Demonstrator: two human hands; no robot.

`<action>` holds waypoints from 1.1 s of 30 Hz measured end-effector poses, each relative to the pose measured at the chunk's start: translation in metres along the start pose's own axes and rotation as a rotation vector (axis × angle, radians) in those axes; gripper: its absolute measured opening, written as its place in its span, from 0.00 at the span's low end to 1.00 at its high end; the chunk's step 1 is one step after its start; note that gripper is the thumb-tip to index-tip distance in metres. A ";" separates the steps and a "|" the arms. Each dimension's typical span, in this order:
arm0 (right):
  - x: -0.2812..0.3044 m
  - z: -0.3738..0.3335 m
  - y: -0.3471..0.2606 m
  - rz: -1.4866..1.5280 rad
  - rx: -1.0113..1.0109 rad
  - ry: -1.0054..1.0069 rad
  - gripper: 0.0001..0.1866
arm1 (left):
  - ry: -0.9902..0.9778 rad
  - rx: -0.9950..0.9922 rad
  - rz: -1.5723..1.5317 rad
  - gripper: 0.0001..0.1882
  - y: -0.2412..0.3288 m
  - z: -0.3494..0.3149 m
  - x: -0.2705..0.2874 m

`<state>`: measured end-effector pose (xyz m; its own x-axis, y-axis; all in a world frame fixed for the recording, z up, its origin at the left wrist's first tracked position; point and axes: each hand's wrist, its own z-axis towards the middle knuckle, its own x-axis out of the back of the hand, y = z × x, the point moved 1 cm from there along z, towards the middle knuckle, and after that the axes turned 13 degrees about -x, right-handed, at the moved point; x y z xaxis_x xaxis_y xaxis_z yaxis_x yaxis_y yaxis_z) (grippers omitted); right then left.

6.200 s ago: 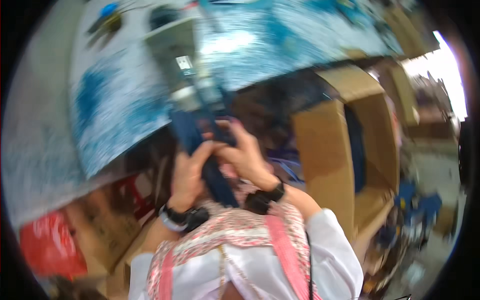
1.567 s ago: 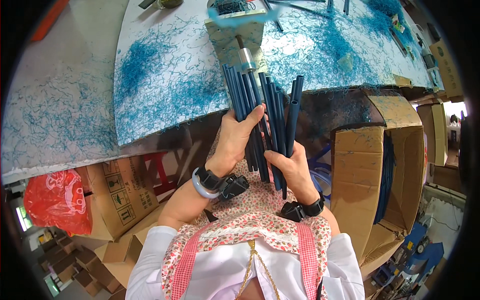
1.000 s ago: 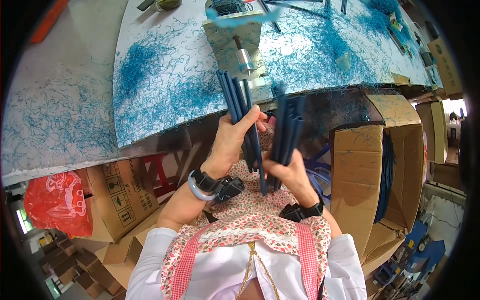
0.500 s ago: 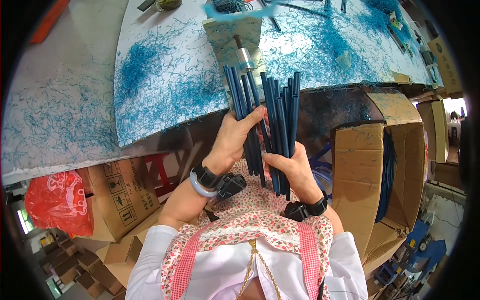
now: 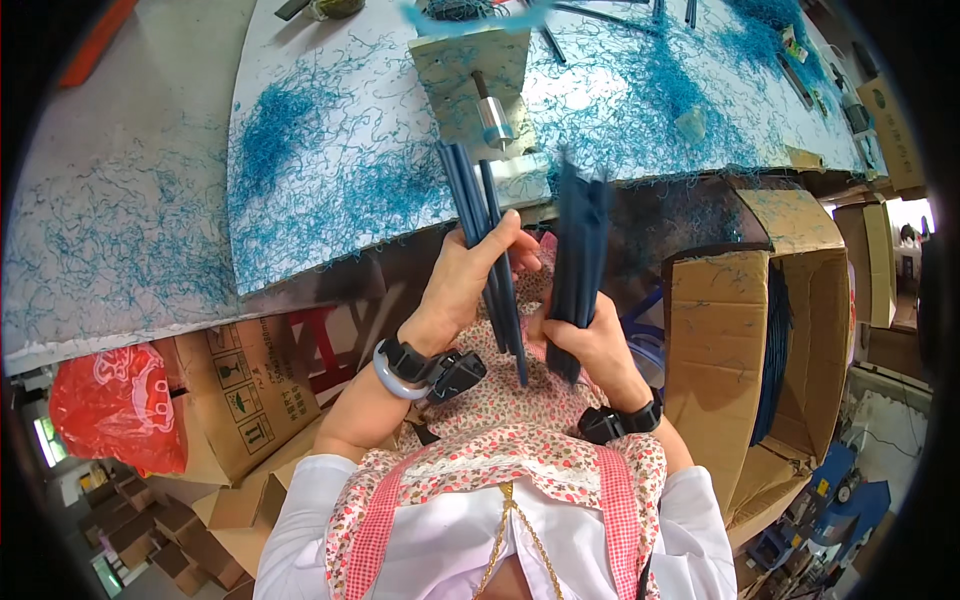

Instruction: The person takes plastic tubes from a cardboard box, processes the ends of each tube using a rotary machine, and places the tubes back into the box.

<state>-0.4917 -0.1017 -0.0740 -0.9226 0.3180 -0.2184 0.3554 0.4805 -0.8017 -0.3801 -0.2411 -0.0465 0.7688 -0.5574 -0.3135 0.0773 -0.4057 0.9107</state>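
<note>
We have dark blue tubes in two bundles, long axes running away from us toward the table (image 5: 330, 185), far ends splayed apart. Our left hand (image 5: 462, 280) wraps the slimmer bundle (image 5: 470, 195), nearer the metal cylinder (image 5: 493, 118); our right hand (image 5: 592, 348) grips the thicker, blurred bundle (image 5: 578, 245), nearer the open cardboard box (image 5: 715, 350) on our right.

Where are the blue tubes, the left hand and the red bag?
Tubes (image 5: 577, 262), head view: middle of the right bundle.
Left hand (image 5: 466, 276), head view: base of the thumb.
Red bag (image 5: 115, 410), head view: its middle.
</note>
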 end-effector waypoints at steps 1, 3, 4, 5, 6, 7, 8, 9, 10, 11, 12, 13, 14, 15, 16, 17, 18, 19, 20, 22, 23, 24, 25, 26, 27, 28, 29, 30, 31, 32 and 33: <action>0.001 -0.001 0.005 -0.048 0.065 0.009 0.15 | 0.001 0.001 -0.001 0.14 0.001 -0.001 -0.002; -0.016 -0.010 0.001 -0.067 0.129 0.085 0.13 | -0.052 -0.074 -0.110 0.14 0.001 -0.002 -0.011; -0.027 -0.016 -0.004 -0.086 0.194 0.161 0.12 | -0.080 -0.110 -0.164 0.14 0.001 -0.002 -0.014; -0.032 -0.017 -0.010 -0.103 0.264 0.232 0.11 | -0.080 -0.113 -0.161 0.14 0.000 -0.002 -0.013; -0.029 -0.019 -0.016 -0.101 0.267 0.231 0.11 | -0.071 -0.102 -0.136 0.13 -0.003 -0.003 -0.013; -0.023 -0.023 -0.019 -0.025 0.159 0.175 0.11 | -0.059 -0.088 -0.114 0.13 -0.006 -0.007 -0.012; -0.017 -0.027 -0.022 0.052 0.051 0.119 0.12 | -0.047 -0.073 -0.091 0.13 -0.009 -0.009 -0.011; -0.015 -0.028 -0.023 0.128 -0.057 0.062 0.13 | -0.046 -0.071 -0.091 0.13 -0.012 -0.007 -0.009; -0.014 -0.028 -0.025 0.131 -0.057 0.065 0.13 | -0.021 -0.055 -0.106 0.13 -0.014 -0.003 -0.008; -0.012 -0.025 -0.029 0.093 -0.092 0.060 0.13 | 0.004 -0.040 -0.121 0.13 -0.015 0.001 -0.007; -0.011 -0.021 -0.032 0.055 -0.127 0.055 0.14 | 0.031 -0.026 -0.136 0.13 -0.017 0.003 -0.006; -0.010 -0.019 -0.034 0.016 -0.162 0.048 0.14 | 0.031 -0.026 -0.135 0.13 -0.017 0.005 -0.006; -0.010 -0.018 -0.035 0.017 -0.161 0.047 0.14 | 0.045 -0.046 -0.120 0.13 -0.018 0.006 -0.007; -0.009 -0.017 -0.035 0.059 -0.166 0.020 0.16 | 0.059 -0.064 -0.105 0.13 -0.019 0.006 -0.007; -0.009 -0.017 -0.034 0.101 -0.170 -0.007 0.18 | 0.073 -0.083 -0.090 0.12 -0.017 0.005 -0.008; -0.008 -0.017 -0.033 0.143 -0.174 -0.035 0.20 | 0.073 -0.083 -0.089 0.12 -0.015 0.003 -0.009; -0.010 -0.016 -0.027 0.144 -0.173 -0.035 0.20 | 0.075 -0.049 -0.104 0.12 -0.013 0.000 -0.008; -0.012 -0.014 -0.014 0.064 -0.067 0.022 0.19 | 0.077 -0.016 -0.119 0.12 -0.009 -0.005 -0.008; -0.017 -0.012 -0.008 -0.017 0.038 0.078 0.17 | 0.082 0.018 -0.135 0.11 -0.006 -0.008 -0.009; -0.020 -0.016 -0.008 -0.099 0.142 0.134 0.16 | 0.093 -0.015 -0.172 0.11 -0.008 -0.011 -0.018; -0.017 -0.020 -0.008 -0.050 0.103 0.098 0.16 | 0.104 -0.047 -0.209 0.11 -0.010 -0.011 -0.024; -0.016 -0.025 -0.012 -0.001 0.063 0.063 0.17 | 0.113 -0.078 -0.247 0.11 -0.011 -0.011 -0.027; -0.016 -0.027 -0.017 0.046 0.026 0.024 0.17 | 0.114 -0.081 -0.246 0.11 -0.013 -0.010 -0.024; -0.014 -0.027 -0.020 0.045 0.028 0.023 0.17 | 0.064 -0.067 -0.221 0.11 -0.017 -0.009 -0.018; -0.012 -0.029 -0.022 0.057 -0.003 0.027 0.17 | 0.011 -0.049 -0.197 0.12 -0.022 -0.009 -0.012; -0.009 -0.029 -0.024 0.070 -0.034 0.032 0.18 | -0.043 -0.031 -0.173 0.12 -0.026 -0.009 -0.008; -0.008 -0.030 -0.025 0.082 -0.065 0.037 0.18 | -0.046 -0.029 -0.175 0.12 -0.027 -0.007 -0.005; -0.007 -0.026 -0.026 0.082 -0.065 0.042 0.18 | -0.032 -0.033 -0.162 0.12 -0.027 -0.003 -0.002; -0.006 -0.021 -0.026 0.105 -0.089 0.013 0.18 | -0.018 -0.038 -0.149 0.12 -0.026 0.002 0.000; -0.005 -0.015 -0.025 0.128 -0.113 -0.018 0.18 | -0.003 -0.043 -0.135 0.12 -0.025 0.004 0.000; -0.005 -0.013 -0.023 0.151 -0.137 -0.050 0.18 | -0.005 -0.043 -0.136 0.12 -0.025 0.003 0.000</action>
<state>-0.4936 -0.1042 -0.0472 -0.8622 0.3560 -0.3604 0.5044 0.5378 -0.6755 -0.3845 -0.2333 -0.0698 0.7460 -0.5033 -0.4361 0.2080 -0.4460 0.8705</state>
